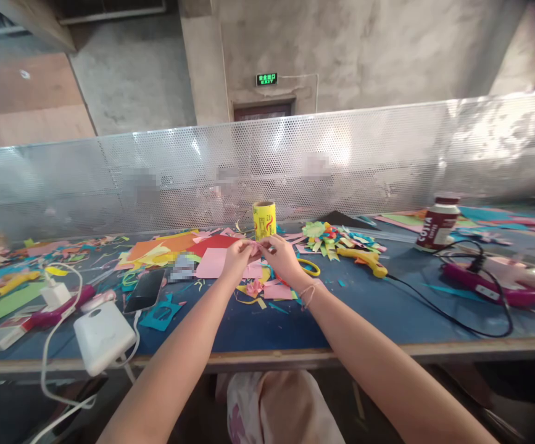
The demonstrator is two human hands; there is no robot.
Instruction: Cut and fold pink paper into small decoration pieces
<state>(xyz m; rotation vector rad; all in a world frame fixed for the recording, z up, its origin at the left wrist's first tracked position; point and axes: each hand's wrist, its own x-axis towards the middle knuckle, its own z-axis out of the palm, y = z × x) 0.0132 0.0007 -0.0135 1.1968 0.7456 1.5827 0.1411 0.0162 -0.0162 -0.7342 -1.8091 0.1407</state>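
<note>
Both grips were pinched narrow on a pink paper piece (257, 247), with the fingertips of the left hand (236, 259) and right hand (284, 259) meeting over the middle of the bench (267, 330), just above a pink sheet (211, 264). A capped bottle (438, 225) stood toward the far right edge, its contents unclear. Both forearms reached forward across the near edge, wrists converging.
</note>
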